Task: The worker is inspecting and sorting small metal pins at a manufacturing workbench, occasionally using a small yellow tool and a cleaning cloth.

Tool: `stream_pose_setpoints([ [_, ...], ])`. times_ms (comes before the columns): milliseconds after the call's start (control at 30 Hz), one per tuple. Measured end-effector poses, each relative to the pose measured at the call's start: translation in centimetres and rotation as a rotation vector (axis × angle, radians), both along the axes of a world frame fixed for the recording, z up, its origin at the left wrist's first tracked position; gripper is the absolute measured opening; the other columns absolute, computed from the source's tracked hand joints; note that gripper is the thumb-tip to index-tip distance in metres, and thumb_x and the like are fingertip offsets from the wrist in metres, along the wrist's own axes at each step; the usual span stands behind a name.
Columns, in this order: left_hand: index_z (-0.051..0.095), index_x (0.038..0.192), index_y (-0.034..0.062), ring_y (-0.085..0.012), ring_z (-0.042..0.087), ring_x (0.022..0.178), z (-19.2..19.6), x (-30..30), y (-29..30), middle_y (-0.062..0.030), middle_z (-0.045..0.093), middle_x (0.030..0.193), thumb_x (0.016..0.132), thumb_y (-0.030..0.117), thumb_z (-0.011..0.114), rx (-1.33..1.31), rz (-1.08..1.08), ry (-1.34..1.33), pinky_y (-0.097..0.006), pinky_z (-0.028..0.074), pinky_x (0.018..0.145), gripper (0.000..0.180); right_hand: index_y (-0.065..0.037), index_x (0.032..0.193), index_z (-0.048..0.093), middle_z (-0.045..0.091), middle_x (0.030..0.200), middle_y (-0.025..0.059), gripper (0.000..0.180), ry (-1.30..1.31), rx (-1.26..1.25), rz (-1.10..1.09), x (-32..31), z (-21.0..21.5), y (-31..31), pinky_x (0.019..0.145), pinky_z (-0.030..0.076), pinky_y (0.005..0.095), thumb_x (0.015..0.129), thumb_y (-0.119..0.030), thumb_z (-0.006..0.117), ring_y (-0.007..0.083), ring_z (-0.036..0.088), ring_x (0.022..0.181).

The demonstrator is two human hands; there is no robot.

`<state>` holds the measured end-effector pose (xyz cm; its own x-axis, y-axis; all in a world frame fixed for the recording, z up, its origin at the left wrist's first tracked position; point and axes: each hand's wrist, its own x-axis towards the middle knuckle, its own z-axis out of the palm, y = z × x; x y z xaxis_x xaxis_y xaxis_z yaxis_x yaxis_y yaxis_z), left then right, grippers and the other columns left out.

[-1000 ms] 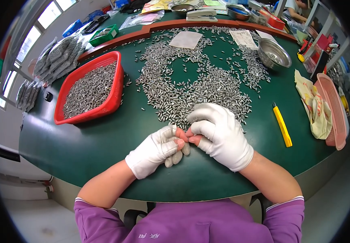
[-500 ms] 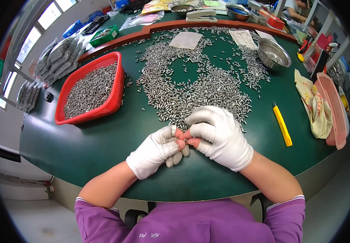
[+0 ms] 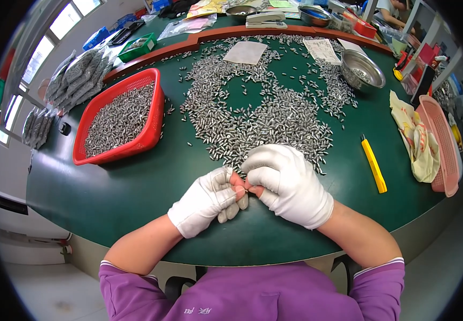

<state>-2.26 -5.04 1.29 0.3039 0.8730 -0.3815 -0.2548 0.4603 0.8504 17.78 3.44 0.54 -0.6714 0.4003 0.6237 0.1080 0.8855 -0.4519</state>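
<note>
My left hand (image 3: 205, 199) and my right hand (image 3: 290, 184), both in white gloves with bare thumb and forefinger tips, meet fingertip to fingertip over the near part of the table. Between the pinched tips is something tiny, mostly hidden, perhaps one of the small metal parts. Just beyond the fingers spreads a large heap of small silvery metal pieces (image 3: 290, 120), reaching back to the table's far rim. Left of the heap stands a red plastic basket (image 3: 158, 115), filled with similar metal pieces.
A yellow utility knife (image 3: 374, 163) lies to the right. Beyond it are a crumpled cream cloth bag (image 3: 416, 139) and a pink basket (image 3: 440, 144). A steel bowl (image 3: 373, 75) sits far right on the heap. Packed plastic bags (image 3: 79, 77) are stacked at the left.
My right hand has shifted slightly left and toward me, and its fingers have turned a little. The left hand is nearly still; the fingertips stay together.
</note>
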Motion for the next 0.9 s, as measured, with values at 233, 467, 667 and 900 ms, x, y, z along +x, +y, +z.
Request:
stream_pose_setpoints([
  [233, 0.057, 0.098, 0.0104, -0.005, 0.052, 0.062, -0.3, -0.2, 0.4, -0.0013, 0.063, 0.084, 0.096, 0.029, 0.063, 0.015, -0.027, -0.041, -0.019, 0.039, 0.053, 0.019, -0.009, 0.088, 0.059, 0.06, 0.101, 0.0059, 0.018, -0.016, 0.069, -0.209, 0.1, 0.6, 0.0, 0.083, 0.047, 0.0409, 0.075, -0.014, 0.07, 0.0278, 0.058, 0.098],
  [467, 0.059, 0.101, 0.0109, -0.0061, 0.051, 0.063, -0.4, -0.4, 0.5, -0.0016, 0.063, 0.085, 0.098, 0.04, 0.059, 0.036, -0.051, -0.042, -0.02, 0.039, 0.054, 0.03, -0.012, 0.085, 0.061, 0.06, 0.104, 0.0055, 0.017, -0.126, 0.269, -0.525, 1.7, 0.3, 2.1, 0.085, 0.047, 0.0431, 0.073, -0.014, 0.072, 0.0275, 0.059, 0.102],
  [667, 0.059, 0.102, 0.0106, -0.0067, 0.052, 0.063, -0.5, -0.5, 0.4, -0.0021, 0.063, 0.086, 0.098, 0.044, 0.057, 0.038, -0.037, -0.013, -0.02, 0.039, 0.054, 0.033, -0.013, 0.095, 0.064, 0.059, 0.111, 0.0075, 0.027, -0.089, 0.18, -0.299, 0.9, 1.1, 0.8, 0.088, 0.047, 0.0443, 0.071, -0.019, 0.074, 0.0294, 0.056, 0.109],
  [900, 0.059, 0.103, 0.0102, -0.0072, 0.052, 0.064, -0.8, -0.7, 0.5, -0.0022, 0.063, 0.085, 0.097, 0.044, 0.058, 0.038, -0.017, -0.065, -0.02, 0.039, 0.054, 0.034, -0.011, 0.096, 0.065, 0.061, 0.108, 0.0071, 0.031, -0.043, 0.219, -0.079, -0.1, 0.8, 0.3, 0.085, 0.049, 0.0432, 0.066, -0.016, 0.072, 0.0286, 0.059, 0.104],
])
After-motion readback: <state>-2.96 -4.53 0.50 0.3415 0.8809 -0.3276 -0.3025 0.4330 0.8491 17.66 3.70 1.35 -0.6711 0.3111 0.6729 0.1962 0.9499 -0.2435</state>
